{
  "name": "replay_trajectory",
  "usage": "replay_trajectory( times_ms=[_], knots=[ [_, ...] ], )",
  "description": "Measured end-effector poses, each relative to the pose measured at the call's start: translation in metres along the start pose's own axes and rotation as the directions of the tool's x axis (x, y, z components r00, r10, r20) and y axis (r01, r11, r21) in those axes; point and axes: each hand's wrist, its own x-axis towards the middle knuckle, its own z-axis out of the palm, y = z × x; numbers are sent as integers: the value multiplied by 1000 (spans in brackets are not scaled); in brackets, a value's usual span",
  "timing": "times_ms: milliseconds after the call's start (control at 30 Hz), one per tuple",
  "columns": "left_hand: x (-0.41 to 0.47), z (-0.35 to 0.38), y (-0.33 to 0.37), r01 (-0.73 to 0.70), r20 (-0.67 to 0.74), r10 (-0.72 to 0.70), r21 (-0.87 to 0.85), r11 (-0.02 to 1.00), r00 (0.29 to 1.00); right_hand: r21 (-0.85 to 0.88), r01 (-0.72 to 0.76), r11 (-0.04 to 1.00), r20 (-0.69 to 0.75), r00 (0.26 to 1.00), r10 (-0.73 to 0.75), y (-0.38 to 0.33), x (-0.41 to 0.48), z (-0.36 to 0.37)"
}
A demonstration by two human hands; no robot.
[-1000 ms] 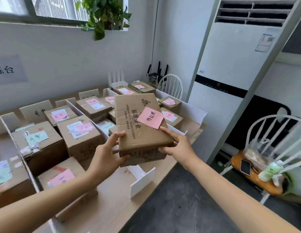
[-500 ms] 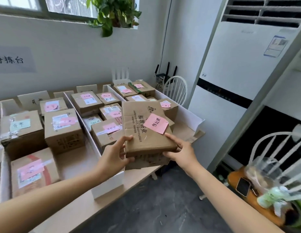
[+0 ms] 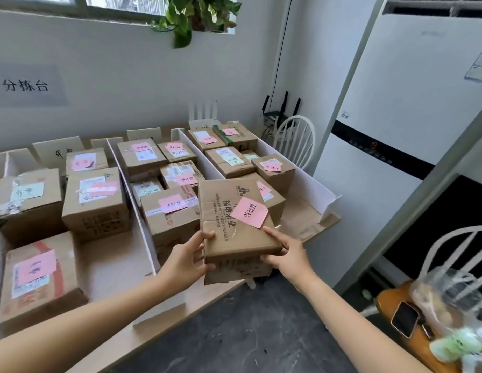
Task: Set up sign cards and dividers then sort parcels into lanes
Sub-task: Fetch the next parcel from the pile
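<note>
A flat cardboard parcel (image 3: 229,219) with a pink note (image 3: 249,212) on top hangs above the table's front edge. My left hand (image 3: 187,261) grips its near left corner and my right hand (image 3: 287,255) grips its near right corner. Under and beyond it, white dividers (image 3: 132,200) split the table (image 3: 118,267) into lanes filled with several labelled cardboard parcels (image 3: 96,201). White sign cards (image 3: 58,153) stand along the back edge of the lanes. The parcel hides part of the right-hand lanes.
A white chair (image 3: 295,140) stands behind the table's far right corner. A tall white air conditioner (image 3: 396,117) fills the right side. Another chair (image 3: 450,265) at the near right carries a phone (image 3: 404,319) and a plastic bag. Dark floor lies in front.
The view has shifted so the table sits more to the left. Both hands keep hold of the parcel, which now hangs lower and nearer the table's front edge.
</note>
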Motion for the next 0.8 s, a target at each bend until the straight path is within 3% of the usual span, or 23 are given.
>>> replay_trajectory(
  times_ms=[500,800],
  knots=[
    [85,0,-33,54,-50,-58,-68,996,997,-37,1,999,94,996,3,8,104,-14],
    [118,2,-37,57,-162,-84,-167,984,983,-117,47,992,197,980,-23,-7,162,-22]
  ],
)
